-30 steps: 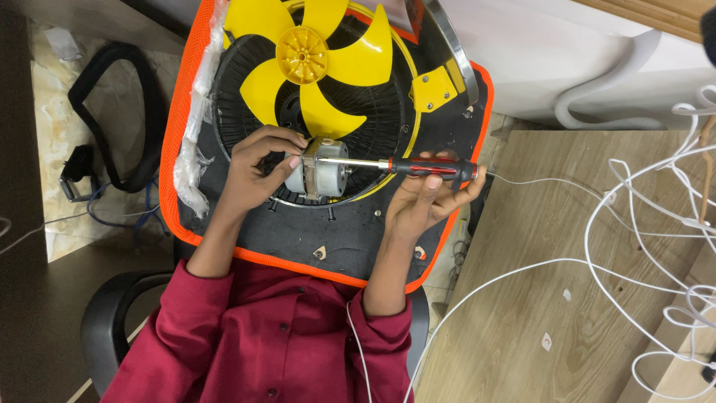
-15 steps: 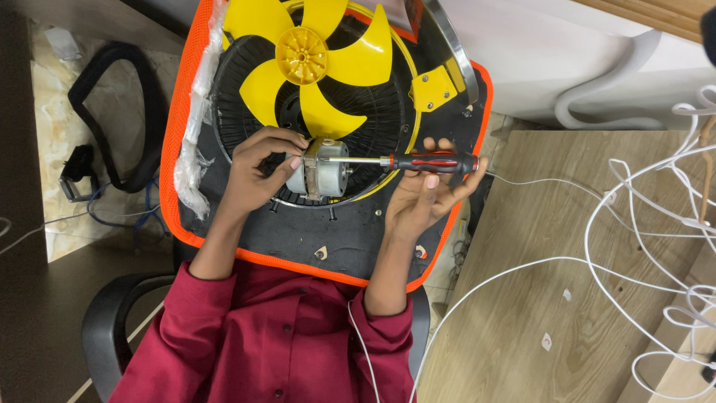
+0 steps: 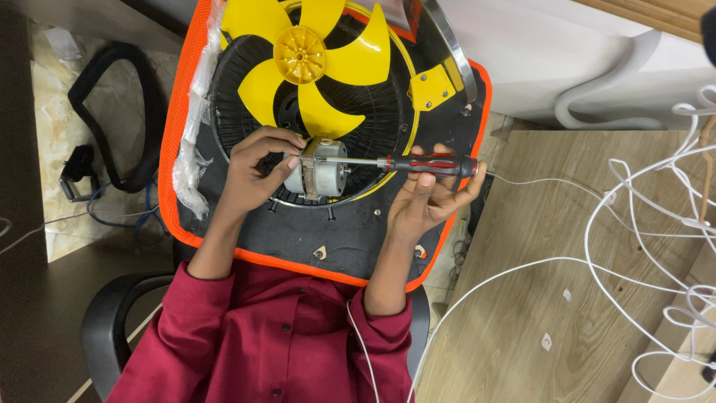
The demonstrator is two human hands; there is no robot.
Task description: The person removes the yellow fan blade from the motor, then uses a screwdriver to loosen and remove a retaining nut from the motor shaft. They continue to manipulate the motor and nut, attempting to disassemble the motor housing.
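A black fan housing with an orange rim [image 3: 176,149] lies on my lap, with a yellow fan blade [image 3: 307,63] on its black grille. My left hand [image 3: 253,175] grips the small silver motor [image 3: 322,170] at the grille's lower edge, fingers curled over its left end. My right hand [image 3: 425,198] holds a red-and-black screwdriver [image 3: 429,164] level. Its metal shaft points left and its tip meets the motor's right side. My maroon sleeves fill the bottom of the view.
A wooden tabletop [image 3: 567,246] stands to the right, with loops of white cable [image 3: 656,216] lying over it. A black strap [image 3: 112,127] lies on the tiled floor at left. A black chair arm [image 3: 104,328] shows at lower left. A white curved hose [image 3: 597,82] sits at upper right.
The screwdriver handle has turned slightly in my right hand's fingers. My left hand and the motor have stayed in place.
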